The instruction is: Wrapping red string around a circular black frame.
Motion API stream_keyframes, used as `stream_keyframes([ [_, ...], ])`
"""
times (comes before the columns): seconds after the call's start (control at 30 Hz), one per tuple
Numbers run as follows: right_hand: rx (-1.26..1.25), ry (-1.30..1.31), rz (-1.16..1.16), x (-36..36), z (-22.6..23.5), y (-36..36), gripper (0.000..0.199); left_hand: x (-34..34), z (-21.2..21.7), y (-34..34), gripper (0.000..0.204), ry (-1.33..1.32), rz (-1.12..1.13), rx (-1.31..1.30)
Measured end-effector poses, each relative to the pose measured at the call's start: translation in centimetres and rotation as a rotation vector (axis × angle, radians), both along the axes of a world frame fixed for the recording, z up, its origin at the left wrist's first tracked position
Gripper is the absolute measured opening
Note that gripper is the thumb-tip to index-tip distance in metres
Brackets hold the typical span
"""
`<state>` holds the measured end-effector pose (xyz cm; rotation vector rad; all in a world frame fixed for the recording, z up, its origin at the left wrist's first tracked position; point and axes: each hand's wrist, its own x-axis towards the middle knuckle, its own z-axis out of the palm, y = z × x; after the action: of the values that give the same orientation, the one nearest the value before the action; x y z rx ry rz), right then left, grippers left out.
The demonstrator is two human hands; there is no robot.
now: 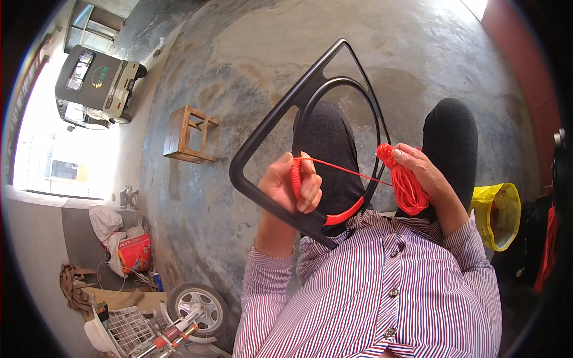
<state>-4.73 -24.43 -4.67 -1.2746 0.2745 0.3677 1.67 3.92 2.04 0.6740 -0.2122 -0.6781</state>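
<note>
A black frame (pixel 305 89), pointed at the far end with a rounded ring inside it, stands tilted over my lap. My left hand (pixel 289 186) is closed around the ring's left side, where red cord is wound in tight turns. Another red-wrapped stretch (pixel 345 213) covers the ring's near curve. In my right hand (pixel 422 170) is a looped bundle of red cord (pixel 410 190), gripped near its upper end. A single strand runs taut from the left fingers across the ring toward the bundle. Part of the ring is hidden behind my left fingers.
A small wooden stool (pixel 190 134) stands on the concrete floor to the left. Near left are a wheeled vehicle with a wire basket (pixel 130 328) and a red box (pixel 134 253). A yellow bag (pixel 496 218) sits at my right. A parked three-wheeler (pixel 95 83) is outside the doorway.
</note>
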Motion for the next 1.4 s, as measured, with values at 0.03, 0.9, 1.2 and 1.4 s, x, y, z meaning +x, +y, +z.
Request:
stream_keyframes([
  [0.03,0.002,0.001,-0.004,-0.1,0.1,0.1,0.044,-0.1,0.0,0.0,0.043,0.004,-0.010,0.001],
  [0.9,0.008,0.002,-0.025,-0.3,0.2,0.2,0.039,-1.2,0.2,-0.2,0.037,0.034,0.000,-0.047],
  [1.2,0.021,-0.010,-0.063,-0.2,0.1,-0.3,0.037,-1.0,0.2,0.1,0.033,-0.075,0.012,-0.027],
  [1.4,0.003,-0.020,-0.039,-0.3,0.9,0.1,0.038,-0.7,0.2,0.4,0.036,-0.023,-0.035,-0.055],
])
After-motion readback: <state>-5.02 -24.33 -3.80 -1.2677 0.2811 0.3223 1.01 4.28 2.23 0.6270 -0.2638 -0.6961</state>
